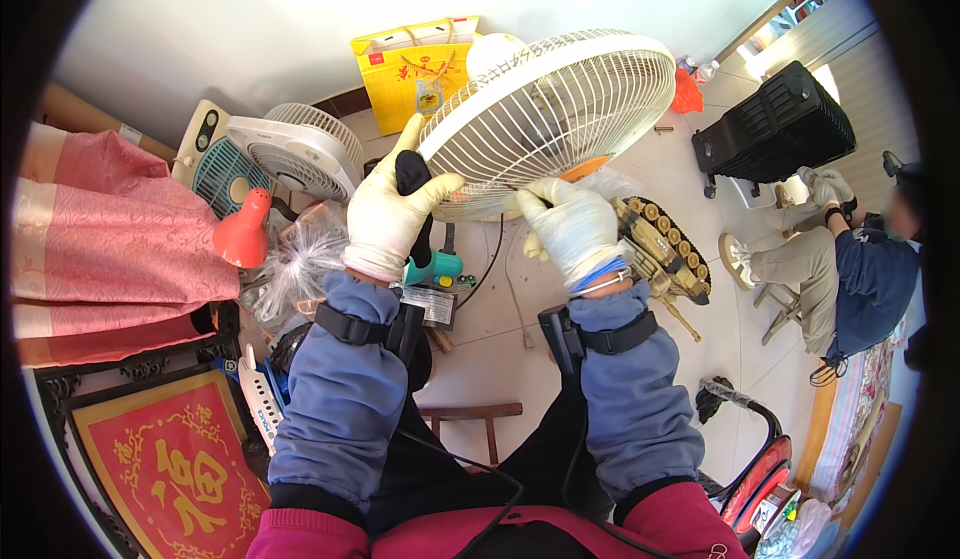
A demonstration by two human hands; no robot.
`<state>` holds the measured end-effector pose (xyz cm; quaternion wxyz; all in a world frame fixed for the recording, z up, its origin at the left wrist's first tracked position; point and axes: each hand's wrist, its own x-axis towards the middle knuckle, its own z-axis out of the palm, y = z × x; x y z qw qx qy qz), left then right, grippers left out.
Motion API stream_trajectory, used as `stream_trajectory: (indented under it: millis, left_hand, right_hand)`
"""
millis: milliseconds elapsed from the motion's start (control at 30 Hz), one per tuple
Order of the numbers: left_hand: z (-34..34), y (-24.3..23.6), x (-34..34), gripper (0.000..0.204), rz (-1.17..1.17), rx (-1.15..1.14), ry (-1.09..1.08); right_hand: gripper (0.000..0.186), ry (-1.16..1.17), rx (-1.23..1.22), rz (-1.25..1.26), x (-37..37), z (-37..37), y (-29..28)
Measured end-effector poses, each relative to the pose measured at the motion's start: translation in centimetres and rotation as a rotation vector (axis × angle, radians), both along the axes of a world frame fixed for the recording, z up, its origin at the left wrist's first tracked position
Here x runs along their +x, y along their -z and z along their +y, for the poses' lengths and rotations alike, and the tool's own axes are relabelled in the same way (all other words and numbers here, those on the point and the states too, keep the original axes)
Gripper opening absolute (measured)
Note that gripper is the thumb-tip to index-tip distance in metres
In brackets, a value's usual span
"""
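Holding the fan grille (pixel 560 109), the left grip (pixel 383 211) spreads wide while the right grip (pixel 574 227) pinches its lower edge.

Smooth wire, moulded plastic and creased cloth

The guard of the white fan (pixel 570 109) looks like coated wire, smooth with a soft sheen, its rim band smooth too; the pale gloves (pixel 378 224) look matt and wrinkled, the blue-grey sleeves (pixel 335 419) matt, gathered cloth. At the upper left of the frame, the box fan (pixel 255 144) is smooth, pale plastic; the yellow bag (pixel 385 89) at upper centre looks like smooth, printed paper. Toward the left, patterned pink cloth (pixel 110 219) has a satiny sheen, the red lamp shade (pixel 240 234) is glossy, and clear plastic wrapping (pixel 308 259) is crinkled and shiny. The floor (pixel 490 359) is smooth tile.
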<state>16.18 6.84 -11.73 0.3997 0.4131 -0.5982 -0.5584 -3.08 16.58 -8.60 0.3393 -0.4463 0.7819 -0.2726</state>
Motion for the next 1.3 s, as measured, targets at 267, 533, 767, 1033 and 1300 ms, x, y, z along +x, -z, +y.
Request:
stream_trajectory:
  millis: [267, 533, 767, 1033, 1300]
  left_hand:
    - [0.0, 0.2, 0.0, 0.087, 0.035, 0.001, 0.016]
    - [-0.1, 0.1, 0.0, 0.087, -0.019, -0.01, 0.012]
    - [0.0, 0.0, 0.0, 0.087, 0.007, 0.006, 0.016]
    - [0.0, 0.1, -0.1, 0.086, 0.015, 0.002, 0.006]
    - [0.0, 0.0, 0.0, 0.086, -0.02, 0.001, 0.011]
  right_hand:
    - [0.027, -0.042, -0.03, 0.371, -2.4, -0.1, 1.8]
    - [0.023, 0.051, -0.043, 0.298, -2.0, 0.1, 1.5]
    - [0.024, 0.077, -0.079, 0.256, -1.7, 0.2, 1.2]
    - [0.023, 0.062, -0.127, 0.189, -0.4, 0.1, 0.4]
    - [0.024, 0.018, -0.088, 0.454, -0.5, 0.2, -0.1]
